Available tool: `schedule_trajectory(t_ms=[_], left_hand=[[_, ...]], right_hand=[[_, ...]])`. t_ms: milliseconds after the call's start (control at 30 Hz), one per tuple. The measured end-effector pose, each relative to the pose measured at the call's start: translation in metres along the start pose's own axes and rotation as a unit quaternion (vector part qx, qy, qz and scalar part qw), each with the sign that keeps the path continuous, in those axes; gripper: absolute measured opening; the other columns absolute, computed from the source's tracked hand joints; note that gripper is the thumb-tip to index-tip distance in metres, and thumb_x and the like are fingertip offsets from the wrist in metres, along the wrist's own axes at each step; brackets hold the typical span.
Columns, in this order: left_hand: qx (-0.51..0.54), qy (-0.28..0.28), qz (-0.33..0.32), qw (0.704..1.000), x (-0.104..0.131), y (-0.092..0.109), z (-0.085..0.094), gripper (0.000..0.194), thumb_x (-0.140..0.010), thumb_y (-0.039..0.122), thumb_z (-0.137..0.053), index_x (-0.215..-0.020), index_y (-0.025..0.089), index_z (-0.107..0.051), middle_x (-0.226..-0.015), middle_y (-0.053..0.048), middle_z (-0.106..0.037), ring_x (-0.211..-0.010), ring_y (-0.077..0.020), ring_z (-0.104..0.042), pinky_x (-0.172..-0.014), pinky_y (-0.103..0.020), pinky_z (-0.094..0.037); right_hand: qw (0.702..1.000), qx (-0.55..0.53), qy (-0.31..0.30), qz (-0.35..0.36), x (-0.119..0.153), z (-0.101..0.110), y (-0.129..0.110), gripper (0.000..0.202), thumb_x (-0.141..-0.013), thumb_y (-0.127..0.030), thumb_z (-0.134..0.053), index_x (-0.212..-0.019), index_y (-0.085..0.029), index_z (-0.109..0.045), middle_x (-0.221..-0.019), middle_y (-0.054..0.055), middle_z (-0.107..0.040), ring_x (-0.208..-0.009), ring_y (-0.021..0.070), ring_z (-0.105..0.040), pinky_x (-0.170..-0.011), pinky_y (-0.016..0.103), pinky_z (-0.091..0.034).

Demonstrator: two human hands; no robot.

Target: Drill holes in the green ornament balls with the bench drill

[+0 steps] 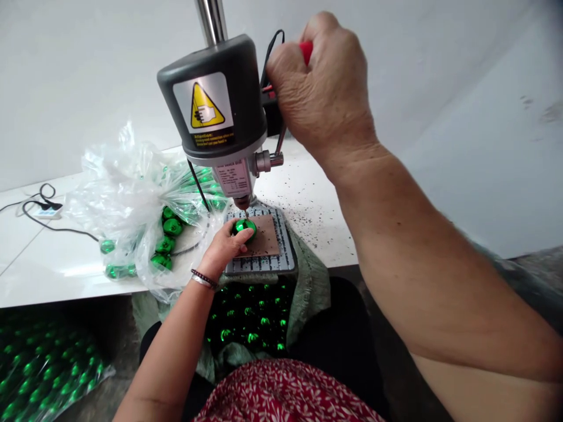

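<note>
Under the drill bit of a grey bench drill [215, 99], my left hand [226, 243] holds a shiny green ball [244, 230], fingers and thumb around its side. The ball rests on a brown board [266, 237] on the drill's slotted metal base [285, 252]. The bit's tip is at the top of the ball; whether it has entered cannot be made out. Raised at the upper right, my right hand [325, 88] is closed around the red-ended lever [307, 51] of the drill.
A clear plastic bag [118, 193] with green balls lies on the white table [65, 281] at left. Dark shavings dot the table right of the base. More green balls fill a sack [253, 316] below the table edge and a bag [48, 369] at lower left. A black cable runs leftward.
</note>
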State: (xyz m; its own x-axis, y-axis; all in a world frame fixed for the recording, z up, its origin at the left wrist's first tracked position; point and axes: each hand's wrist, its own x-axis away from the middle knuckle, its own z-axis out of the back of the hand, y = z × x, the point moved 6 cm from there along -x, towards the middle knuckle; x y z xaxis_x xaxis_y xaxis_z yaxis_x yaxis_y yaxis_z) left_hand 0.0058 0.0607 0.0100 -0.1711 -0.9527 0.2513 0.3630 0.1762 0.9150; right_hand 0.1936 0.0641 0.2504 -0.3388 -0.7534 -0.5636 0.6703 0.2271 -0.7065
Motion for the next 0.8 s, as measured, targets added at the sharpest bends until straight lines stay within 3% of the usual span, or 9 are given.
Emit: schedule_trajectory(t_ms=[167, 300, 567, 800], left_hand=[[-0.144, 0.038, -0.048, 0.988, 0.001, 0.016, 0.0, 0.055, -0.074, 0.035, -0.075, -0.125, 0.017, -0.065, -0.088, -0.002, -0.069, -0.071, -0.0144, -0.063, -0.069, -0.026, -0.051], [-0.154, 0.042, -0.063, 0.985, 0.0, 0.017, -0.004, 0.058, -0.072, 0.033, -0.078, -0.126, 0.015, -0.066, -0.097, -0.006, -0.072, -0.092, -0.0213, -0.066, -0.087, -0.032, -0.052], [-0.093, 0.043, -0.077, 0.992, 0.001, 0.012, -0.006, 0.052, -0.07, 0.029, -0.081, -0.12, 0.018, -0.07, -0.103, -0.005, -0.074, -0.096, -0.0217, -0.067, -0.09, -0.032, -0.051], [-0.093, 0.041, -0.055, 0.993, 0.001, 0.009, -0.006, 0.061, -0.071, 0.029, -0.081, -0.129, 0.016, -0.066, -0.11, -0.007, -0.075, -0.101, -0.0242, -0.067, -0.095, -0.036, -0.05]], right_hand=[[1.0, -0.01, 0.0, 0.0, 0.002, 0.001, -0.001, 0.035, -0.096, -0.026, -0.043, -0.069, -0.019, -0.022, -0.067, -0.006, -0.023, -0.064, 0.0043, -0.019, -0.068, 0.023, -0.02], [1.0, 0.0, 0.002, -0.013, 0.003, 0.0, 0.0, 0.033, -0.096, -0.024, -0.041, -0.069, -0.019, -0.023, -0.066, -0.007, -0.024, -0.063, 0.0031, -0.018, -0.068, 0.021, -0.021], [0.999, -0.027, 0.023, 0.005, 0.016, 0.006, -0.001, 0.033, -0.093, -0.021, -0.049, -0.07, -0.019, -0.025, -0.062, -0.008, -0.026, -0.06, 0.003, -0.022, -0.064, 0.021, -0.023], [0.986, -0.063, 0.091, 0.122, 0.061, 0.017, 0.004, 0.016, -0.082, -0.02, -0.047, -0.075, -0.019, -0.033, -0.067, -0.005, -0.034, -0.062, 0.003, -0.03, -0.063, 0.02, -0.029]])
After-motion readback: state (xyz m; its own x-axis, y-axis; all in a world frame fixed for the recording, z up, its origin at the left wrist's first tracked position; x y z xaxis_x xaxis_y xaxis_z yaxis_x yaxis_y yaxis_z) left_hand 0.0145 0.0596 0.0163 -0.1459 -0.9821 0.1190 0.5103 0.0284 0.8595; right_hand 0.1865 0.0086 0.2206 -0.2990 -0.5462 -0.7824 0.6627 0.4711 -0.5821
